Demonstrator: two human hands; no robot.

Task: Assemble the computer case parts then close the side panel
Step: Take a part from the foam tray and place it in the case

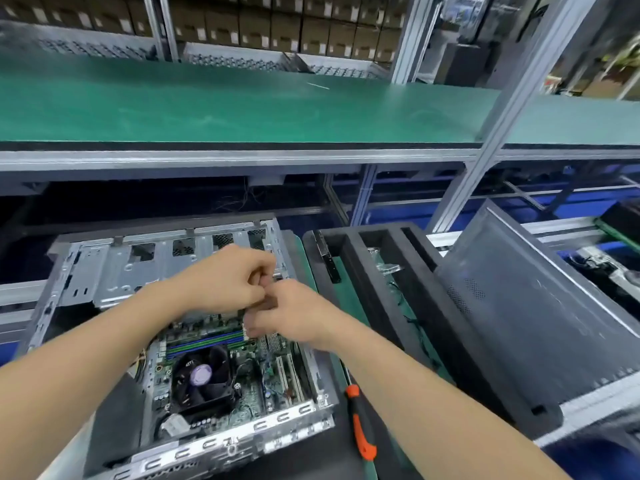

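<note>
1. The computer case (pixel 291 417) lies on its side with the open face up, at 7 o'clock of the frame. The motherboard (pixel 256 386) and cooler fan (pixel 202 375) are exposed.
2. Both hands meet over the case's far right part, at 1 o'clock of the fan. They are between the drive cage (pixel 104 275) and the memory slots (pixel 204 342).
3. Left hand (pixel 230 278): the fingers are curled tight, with the thumb drawn against the forefinger. It touches the right hand. Whether anything sits in its pinch cannot be told, as the contact point is hidden.
4. Right hand (pixel 294 317): it sits at 4 o'clock of the left hand, fingers curled downward. Its fingertips are at a white connector (pixel 246 329) at the right end of the memory slots. Whether they grip it or only rest on it cannot be told.
5. The side panel (pixel 519 323) is off the case. It stands tilted in a black foam tray (pixel 363 258), at 3 o'clock of the case and well apart from both hands.
6. An orange-and-black screwdriver (pixel 360 424) lies just beside the case's right wall, at 5 o'clock of the hands, untouched.
</note>
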